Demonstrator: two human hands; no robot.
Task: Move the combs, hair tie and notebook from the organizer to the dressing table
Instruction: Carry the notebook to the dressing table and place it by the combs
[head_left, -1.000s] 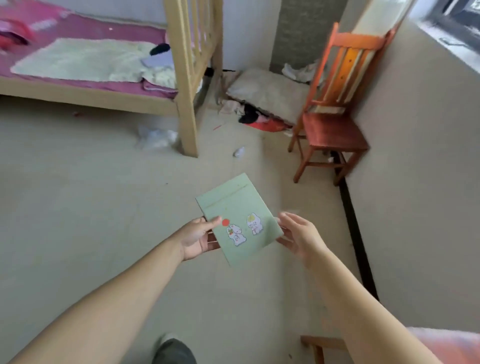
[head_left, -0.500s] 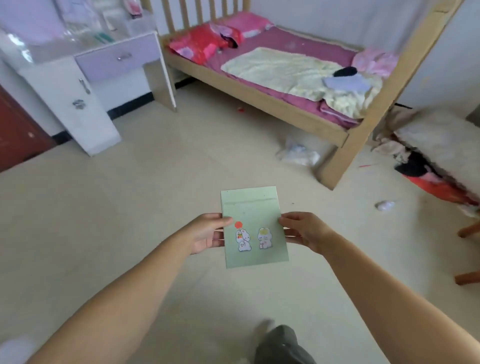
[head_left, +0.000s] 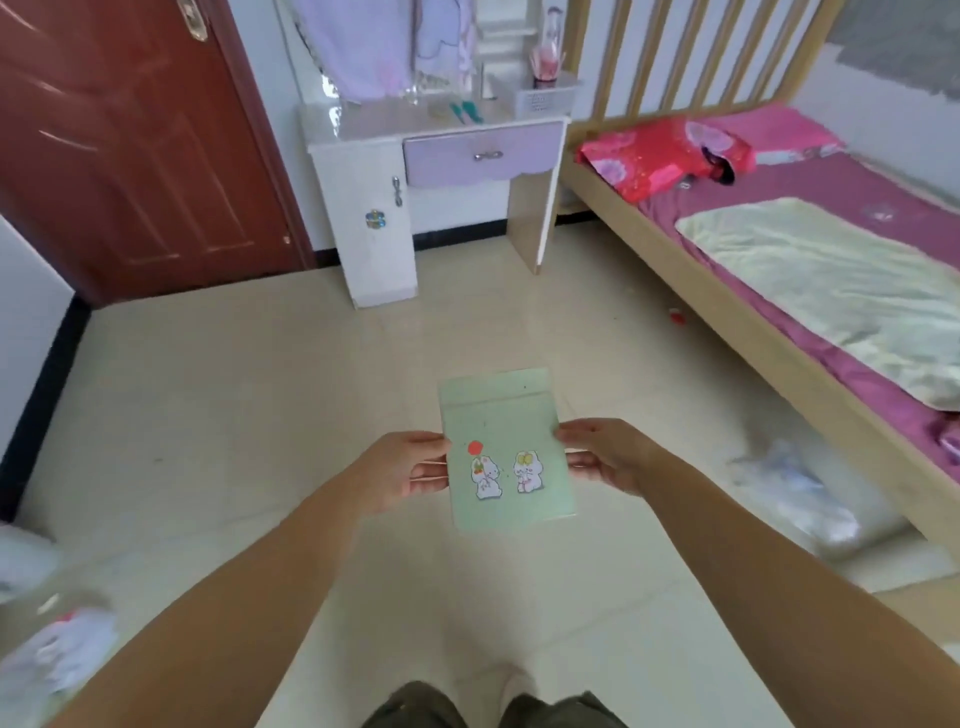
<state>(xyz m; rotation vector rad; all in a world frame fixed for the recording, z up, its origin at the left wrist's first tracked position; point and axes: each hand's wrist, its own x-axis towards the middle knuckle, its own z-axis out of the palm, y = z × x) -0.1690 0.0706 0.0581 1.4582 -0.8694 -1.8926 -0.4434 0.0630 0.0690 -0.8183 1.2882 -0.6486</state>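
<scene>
Currently the notebook (head_left: 506, 449) sits at frame centre, long axis pointing up-frame toward the dressing table (head_left: 363, 130) in the upper middle, well apart. Left hand (head_left: 402, 470) and right hand (head_left: 605, 454) pinch its side edges.

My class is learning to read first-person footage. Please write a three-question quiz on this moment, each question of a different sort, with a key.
1. True or false: the notebook already lies on the dressing table.
2. Multiple choice: the notebook is held by A) the left hand alone, B) the right hand alone, C) both hands, one at each side edge.
3. Fill in: the bed stands to the ____ of the dressing table in the picture.

Key: 1 false, it is held above the floor, short of the table; 2 C; 3 right.
</scene>
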